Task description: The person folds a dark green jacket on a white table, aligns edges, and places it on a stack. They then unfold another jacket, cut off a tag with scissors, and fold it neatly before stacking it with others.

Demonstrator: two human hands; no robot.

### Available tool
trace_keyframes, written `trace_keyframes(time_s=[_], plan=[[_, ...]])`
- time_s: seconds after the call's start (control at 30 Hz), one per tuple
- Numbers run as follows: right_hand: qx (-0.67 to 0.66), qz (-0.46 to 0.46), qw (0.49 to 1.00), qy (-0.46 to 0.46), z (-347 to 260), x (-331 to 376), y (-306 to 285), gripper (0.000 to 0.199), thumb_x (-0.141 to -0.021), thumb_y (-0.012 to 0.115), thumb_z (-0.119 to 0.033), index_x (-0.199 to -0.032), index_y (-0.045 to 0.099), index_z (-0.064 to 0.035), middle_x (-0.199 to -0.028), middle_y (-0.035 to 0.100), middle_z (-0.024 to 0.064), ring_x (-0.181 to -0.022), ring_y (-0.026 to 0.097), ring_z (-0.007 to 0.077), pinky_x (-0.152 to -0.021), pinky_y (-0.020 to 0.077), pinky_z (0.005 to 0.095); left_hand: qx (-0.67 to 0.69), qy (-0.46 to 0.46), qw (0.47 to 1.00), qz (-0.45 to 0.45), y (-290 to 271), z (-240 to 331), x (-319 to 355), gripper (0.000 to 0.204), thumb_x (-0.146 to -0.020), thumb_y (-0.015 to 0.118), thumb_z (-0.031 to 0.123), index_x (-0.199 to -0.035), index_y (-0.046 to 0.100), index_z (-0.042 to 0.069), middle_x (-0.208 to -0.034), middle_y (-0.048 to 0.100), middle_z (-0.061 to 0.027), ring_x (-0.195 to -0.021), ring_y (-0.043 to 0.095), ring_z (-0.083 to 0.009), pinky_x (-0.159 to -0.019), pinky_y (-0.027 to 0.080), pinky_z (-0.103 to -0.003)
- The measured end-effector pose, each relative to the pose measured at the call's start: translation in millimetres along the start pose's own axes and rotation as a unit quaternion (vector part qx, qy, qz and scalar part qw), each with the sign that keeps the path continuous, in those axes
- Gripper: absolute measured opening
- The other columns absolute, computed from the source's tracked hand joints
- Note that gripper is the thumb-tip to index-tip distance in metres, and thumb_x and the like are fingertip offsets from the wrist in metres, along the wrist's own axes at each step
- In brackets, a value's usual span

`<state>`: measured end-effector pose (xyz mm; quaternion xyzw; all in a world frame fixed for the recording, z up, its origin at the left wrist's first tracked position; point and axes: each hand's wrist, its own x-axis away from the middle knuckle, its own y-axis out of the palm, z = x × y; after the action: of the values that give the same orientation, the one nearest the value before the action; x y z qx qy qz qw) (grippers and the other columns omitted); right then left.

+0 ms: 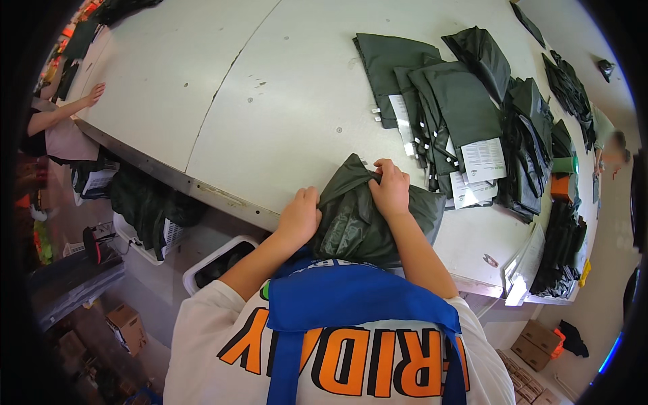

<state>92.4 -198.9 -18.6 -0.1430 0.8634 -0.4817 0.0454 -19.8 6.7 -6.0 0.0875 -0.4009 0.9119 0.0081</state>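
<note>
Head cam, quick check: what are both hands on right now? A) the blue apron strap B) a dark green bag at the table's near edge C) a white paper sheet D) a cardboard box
B: the left hand and the right hand both grip a crumpled dark green bag at the near edge of the table; the white paper sheets lie untouched on the folded stack to the right.
</note>
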Motion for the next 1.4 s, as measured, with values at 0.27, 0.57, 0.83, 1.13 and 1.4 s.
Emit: trace_keyframes(time_s=[0.27, 0.57, 0.83, 1.13, 1.4], plan=[[-0.043, -0.099, 0.968, -0.228, -75, 86, -64, 0.092, -0.053, 0.086, -0.035, -0.135, 0.047, -0.0227, -0.14, 0.033, 0.0168, -0.126, 0.034, 0.0416, -0.105, 0.0252, 0.0581, 0.384, -0.175, 0.905, -0.045, 29, -18, -29, 0.016, -0.081, 0.057, 0.009, -0.093, 0.061, -0.002, -0.075, 0.063, -0.0152, -0.069, 0.062, -0.0247, -0.064, 0.048, -0.037], [-0.029, 0.09, 0.979, -0.181, -47, 52, -25, 0.045, -0.053, 0.077, -0.008, -0.095, 0.065, -0.0189, -0.118, 0.054, 0.0088, -0.11, 0.051, 0.0304, -0.089, 0.0401, 0.0406, 0.223, -0.134, 0.95, -0.17, -3, 13, -54, 0.009, -0.08, 0.056, -0.002, -0.089, 0.058, -0.002, -0.074, 0.06, -0.0095, -0.056, 0.059, -0.0173, -0.05, 0.05, -0.029], [0.106, -0.058, 0.971, -0.207, -59, 41, -32, 0.046, -0.055, 0.079, -0.015, -0.099, 0.066, -0.0207, -0.102, 0.051, 0.0039, -0.101, 0.05, 0.0254, -0.081, 0.0388, 0.0383, 0.402, -0.165, 0.881, -0.185, -20, 25, -18, 0.008, -0.079, 0.058, 0.0, -0.079, 0.05, 0.001, -0.067, 0.058, -0.0083, -0.053, 0.058, -0.0133, -0.043, 0.046, -0.026], [-0.177, -0.265, 0.944, -0.092, -34, 22, -30, 0.033, -0.069, 0.075, -0.027, -0.098, 0.067, -0.0147, -0.113, 0.054, 0.0066, -0.113, 0.047, 0.0276, -0.096, 0.0346, 0.042, 0.38, -0.152, 0.899, -0.155, -19, 23, -10, 0.013, -0.08, 0.059, 0.003, -0.075, 0.047, 0.002, -0.063, 0.056, -0.0052, -0.053, 0.056, -0.011, -0.044, 0.043, -0.026], [0.075, -0.197, 0.952, -0.223, -57, 38, 3, 0.009, -0.072, 0.061, -0.009, -0.079, 0.066, -0.0058, -0.094, 0.054, 0.0118, -0.096, 0.048, 0.0289, -0.08, 0.0372, 0.0426, 0.22, -0.01, 0.962, -0.16, -9, 16, -13, 0.018, -0.075, 0.063, 0.009, -0.079, 0.049, -0.001, -0.065, 0.057, -0.0126, -0.062, 0.059, -0.022, -0.056, 0.045, -0.036]])
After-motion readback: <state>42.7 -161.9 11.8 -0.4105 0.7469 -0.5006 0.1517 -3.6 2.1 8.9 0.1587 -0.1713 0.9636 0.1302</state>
